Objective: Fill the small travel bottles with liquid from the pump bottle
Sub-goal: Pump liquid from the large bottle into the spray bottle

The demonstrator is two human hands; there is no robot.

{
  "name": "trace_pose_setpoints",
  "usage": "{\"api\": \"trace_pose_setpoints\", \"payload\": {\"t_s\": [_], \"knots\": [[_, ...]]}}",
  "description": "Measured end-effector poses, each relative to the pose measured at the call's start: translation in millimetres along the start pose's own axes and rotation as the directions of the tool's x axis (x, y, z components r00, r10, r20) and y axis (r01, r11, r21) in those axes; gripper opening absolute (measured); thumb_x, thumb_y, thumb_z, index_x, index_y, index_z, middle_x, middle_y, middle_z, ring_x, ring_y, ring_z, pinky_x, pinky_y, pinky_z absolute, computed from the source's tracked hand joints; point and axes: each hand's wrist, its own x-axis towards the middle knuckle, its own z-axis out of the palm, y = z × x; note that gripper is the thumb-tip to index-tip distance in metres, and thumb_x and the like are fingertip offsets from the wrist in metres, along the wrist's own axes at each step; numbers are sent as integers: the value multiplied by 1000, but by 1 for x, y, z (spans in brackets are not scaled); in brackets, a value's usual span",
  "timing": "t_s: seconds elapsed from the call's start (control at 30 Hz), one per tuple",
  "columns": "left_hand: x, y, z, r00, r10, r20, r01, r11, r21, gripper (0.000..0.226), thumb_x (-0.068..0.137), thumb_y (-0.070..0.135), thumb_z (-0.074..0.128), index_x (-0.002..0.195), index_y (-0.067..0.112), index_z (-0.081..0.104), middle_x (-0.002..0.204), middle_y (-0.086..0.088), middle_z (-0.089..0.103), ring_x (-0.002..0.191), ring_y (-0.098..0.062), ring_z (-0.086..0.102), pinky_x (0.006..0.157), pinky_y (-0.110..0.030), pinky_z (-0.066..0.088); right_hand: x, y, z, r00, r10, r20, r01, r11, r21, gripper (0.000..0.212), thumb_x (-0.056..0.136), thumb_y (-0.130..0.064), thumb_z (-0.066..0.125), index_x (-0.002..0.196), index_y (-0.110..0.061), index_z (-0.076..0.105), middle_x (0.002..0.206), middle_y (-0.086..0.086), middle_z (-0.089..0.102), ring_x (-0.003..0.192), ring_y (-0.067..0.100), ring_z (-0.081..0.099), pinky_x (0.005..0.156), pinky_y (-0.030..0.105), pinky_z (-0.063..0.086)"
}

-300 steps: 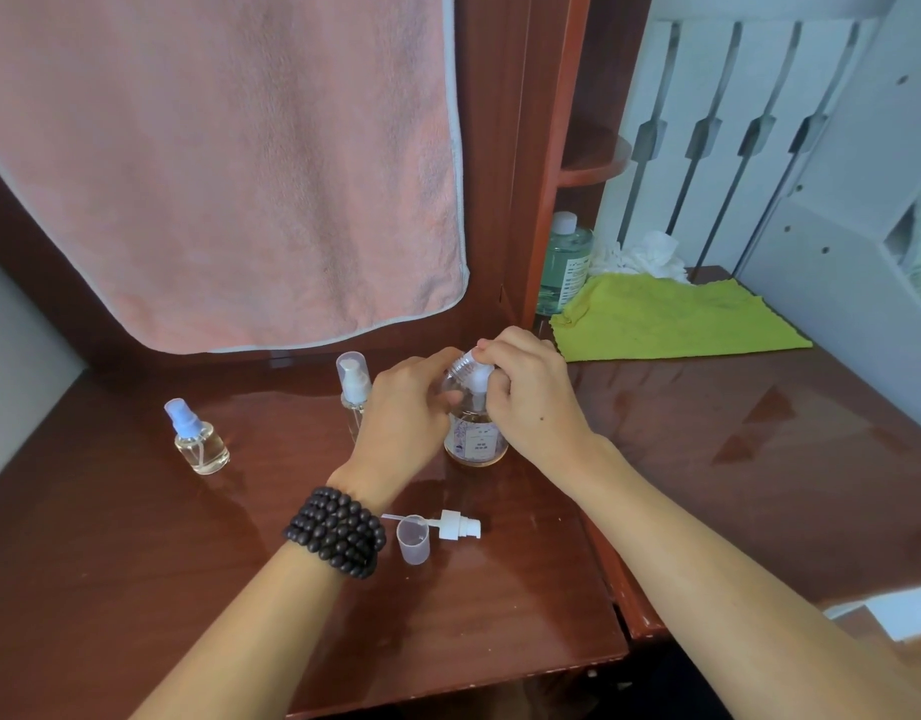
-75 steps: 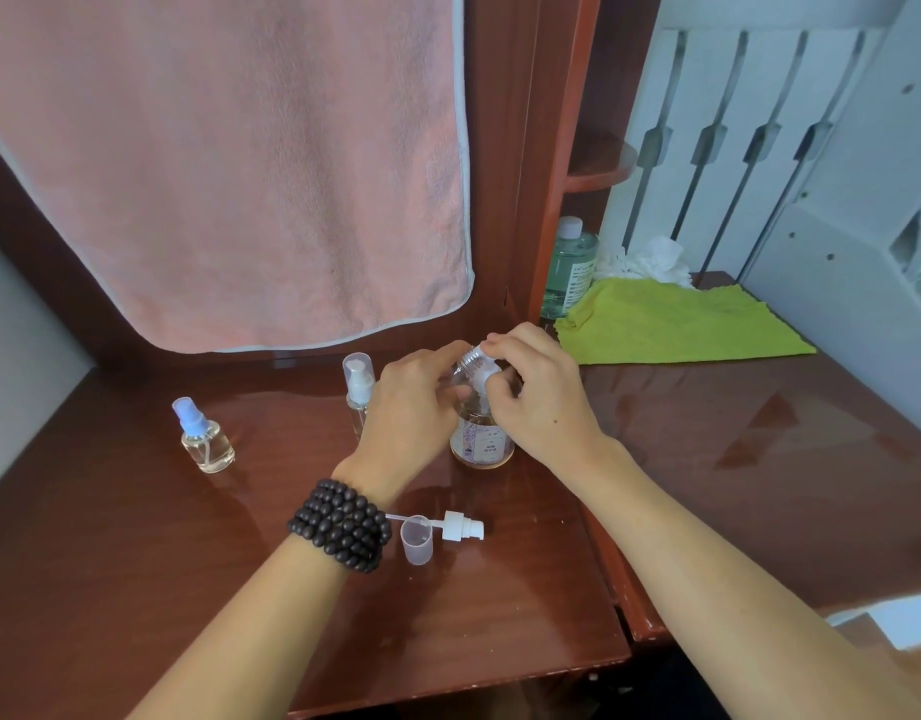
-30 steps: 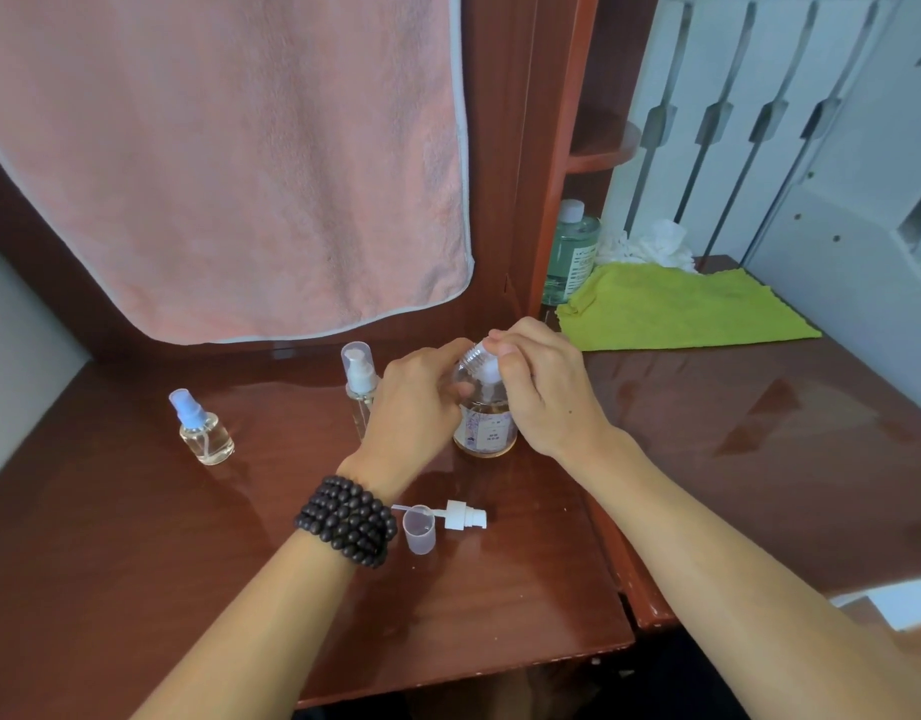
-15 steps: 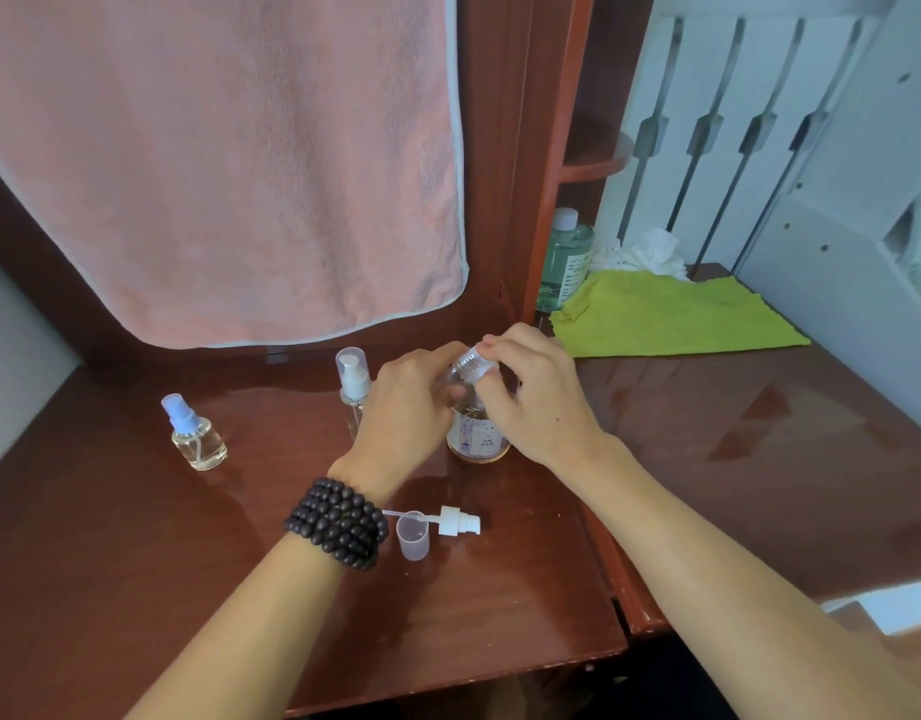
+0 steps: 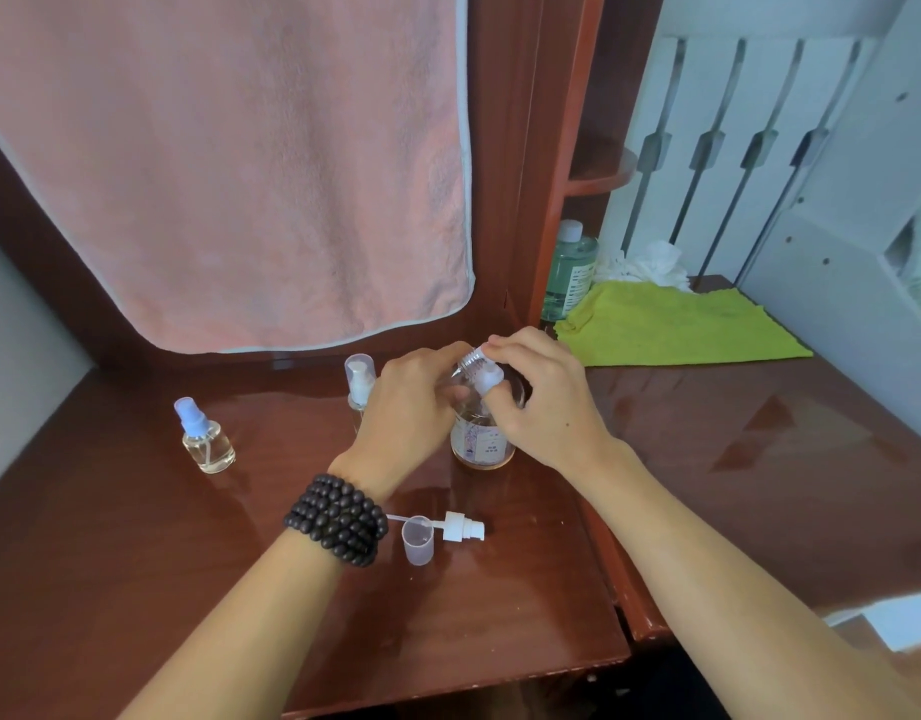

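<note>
On the glossy wooden desk (image 5: 500,615), both hands gripped: left hand (image 5: 411,402) curled around a small, light, probably slippery bottle (image 5: 468,363), right hand (image 5: 546,402) pinching the pump (image 5: 487,376) of the pump bottle (image 5: 481,444).

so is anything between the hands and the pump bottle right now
Nothing visible is. The left hand and right hand are both already at the top of the pump bottle, fingers around a small clear bottle tipped at its pump head.

Both hands' fingers (image 5: 450,394) around pump bottle (image 5: 482,433), small bottle perhaps tilted.
</note>
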Motion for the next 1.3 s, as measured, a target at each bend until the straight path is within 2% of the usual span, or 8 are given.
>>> {"api": "trace_pose_setpoints", "payload": {"t_s": [0.17,0.33,0.43,0.6,0.83,1.1,1.3], "knots": [[-5,-2,9,1000,-12,8,12,1000,-1,35,85,4,65,112,26,67,78,1,63,77,-16,56,75,-36,47,-3,4,3,998,35,56,-33,998,-48,38,69,-3,55,101,-3,76,95,4,69,103,11,64,88,30,43],[-4,-1,4,1000,-15,11,16,1000,-19,38,85,5,65,114,28,66,79,1,64,78,-16,58,76,-38,49,-1,0,0,998,41,50,-39,999,-33,44,66,-1,51,102,-4,76,98,3,69,101,11,65,88,26,40],[-2,2,-2,1000,-3,13,3,1000,-19,40,86,5,65,118,29,66,79,3,63,79,-14,56,78,-36,47,2,1,-4,999,32,41,-32,999,-3,46,67,0,52,106,-5,76,104,4,70,103,8,62,92,28,42],[-1,1,-1,1000,1,16,-1,1000,-17,38,87,6,64,117,30,65,79,2,62,80,-16,57,77,-41,49,5,2,-7,999,16,45,-17,1000,25,45,68,0,52,106,-4,76,105,4,71,103,10,64,91,41,50],[-5,-3,9,1000,-12,-9,12,1000,-10,38,85,3,66,115,25,66,77,2,60,76,-18,56,74,-45,51,2,5,0,998,2,61,-2,1000,-11,42,65,4,48,96,0,76,89,3,67,103,13,68,85,37,48],[1,0,0,1000,-2,3,2,1000,-13,36,87,6,65,116,27,64,78,2,61,80,-16,56,79,-39,48,2,3,-2,999,-15,37,16,1000,-18,49,67,2,48,109,-1,73,105,7,68,106,13,62,91,42,50],[0,-3,5,1000,-12,-6,12,1000,-16,40,87,5,66,120,28,64,80,2,61,80,-17,57,77,-44,50,4,4,1,1000,-3,11,2,1000,11,44,67,5,48,102,0,74,97,8,67,101,11,63,82,46,54]]}}
